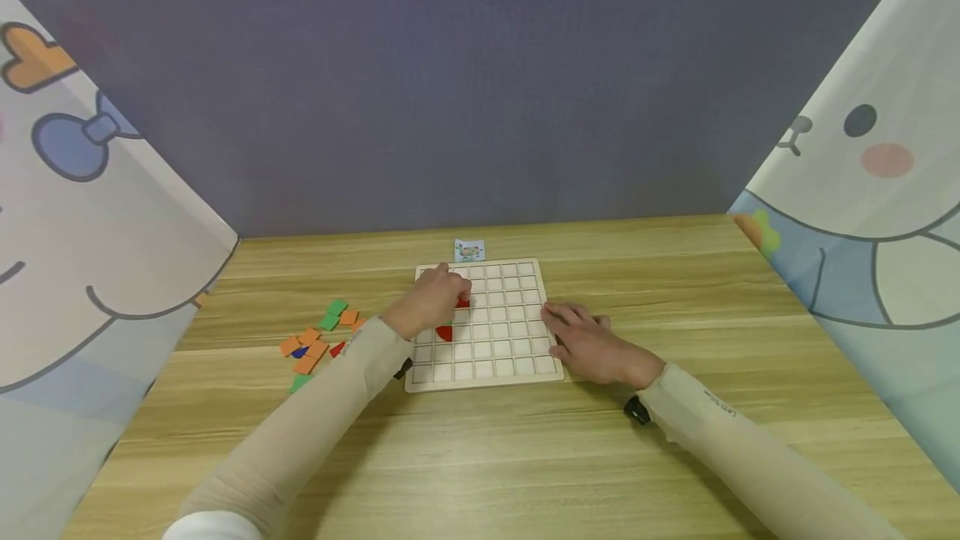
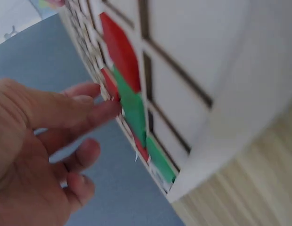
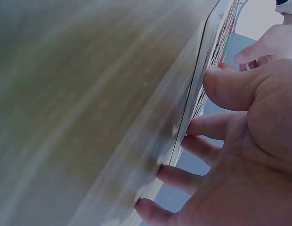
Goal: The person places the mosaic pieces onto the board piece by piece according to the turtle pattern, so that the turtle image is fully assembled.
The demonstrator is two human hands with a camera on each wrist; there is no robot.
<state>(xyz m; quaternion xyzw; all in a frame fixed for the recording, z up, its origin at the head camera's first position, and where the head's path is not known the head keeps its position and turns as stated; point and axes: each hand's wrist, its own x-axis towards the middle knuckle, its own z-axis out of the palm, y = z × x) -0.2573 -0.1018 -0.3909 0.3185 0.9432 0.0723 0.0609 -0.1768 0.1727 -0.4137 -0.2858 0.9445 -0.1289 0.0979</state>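
Observation:
A pale board with a raised square grid (image 1: 501, 328) lies flat on the table. My left hand (image 1: 431, 300) is over its left side, fingertips right at a red piece (image 2: 109, 84) in the left wrist view. Beside that piece, a red pointed-oval piece (image 2: 121, 51) and a green piece (image 2: 133, 107) sit on the grid. Another green piece (image 2: 160, 158) lies near the corner; in the head view, my hand hides part of this area. With fingers spread, my right hand (image 1: 592, 346) rests at the board's right edge, its fingertips (image 3: 172, 176) along the side.
Left of the board, loose orange tiles (image 1: 310, 355), green tiles (image 1: 333, 313), a blue piece (image 1: 300, 352) and a red piece (image 1: 338, 349) lie scattered on the wooden table (image 1: 480, 457). A small printed packet (image 1: 469, 251) lies behind the board. A dark panel (image 1: 480, 90) stands at the back.

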